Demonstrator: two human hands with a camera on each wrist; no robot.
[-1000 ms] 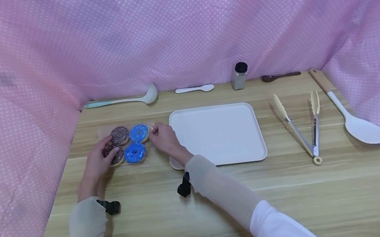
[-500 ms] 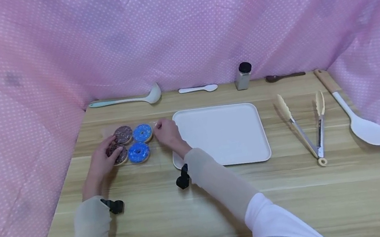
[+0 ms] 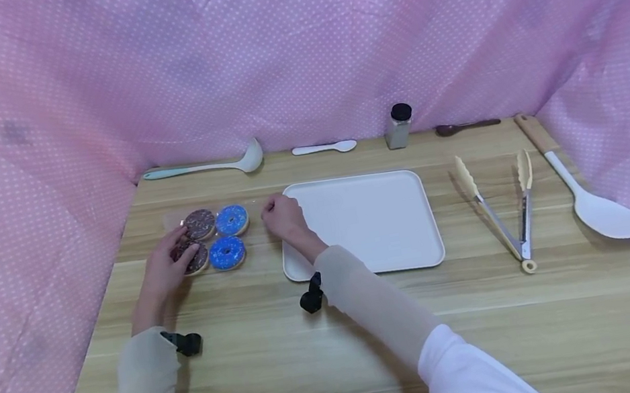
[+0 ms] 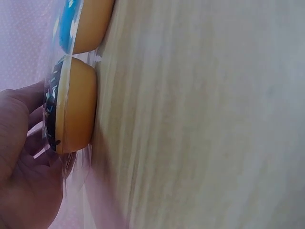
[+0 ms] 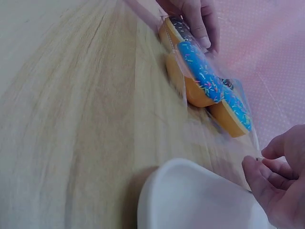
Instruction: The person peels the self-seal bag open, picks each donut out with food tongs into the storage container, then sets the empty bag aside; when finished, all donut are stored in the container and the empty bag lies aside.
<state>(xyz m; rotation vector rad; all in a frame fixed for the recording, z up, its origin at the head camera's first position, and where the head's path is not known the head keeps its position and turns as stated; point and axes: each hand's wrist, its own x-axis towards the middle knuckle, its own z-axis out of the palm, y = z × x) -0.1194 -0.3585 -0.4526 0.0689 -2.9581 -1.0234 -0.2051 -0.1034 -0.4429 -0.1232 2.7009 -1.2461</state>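
Note:
A clear plastic bag [image 3: 173, 219] lies on the left of the table with two brown-topped donuts [image 3: 200, 222] and two blue-topped, sprinkled donuts [image 3: 227, 253] inside. My left hand [image 3: 162, 268] grips the bag around the nearer brown donut, thumb on its near side and fingers over its top; the left wrist view shows that donut [image 4: 80, 107] through the film. Just right of the donuts, my right hand [image 3: 286, 220] has thumb and forefinger pinched together at the bag's right edge. In the right wrist view film stretches towards these fingertips [image 5: 251, 164].
A white tray [image 3: 365, 226] lies partly under my right wrist. Tongs [image 3: 499, 223] and a white spatula [image 3: 604, 211] are to the right. Along the back sit a ladle [image 3: 248, 157], a white spoon [image 3: 341, 146], a black-lidded jar [image 3: 398, 130] and a dark spoon [image 3: 448, 129].
My right hand has shifted a little to the right, away from the blue donuts. The left hand keeps its hold on the bag, and the donuts stay put.

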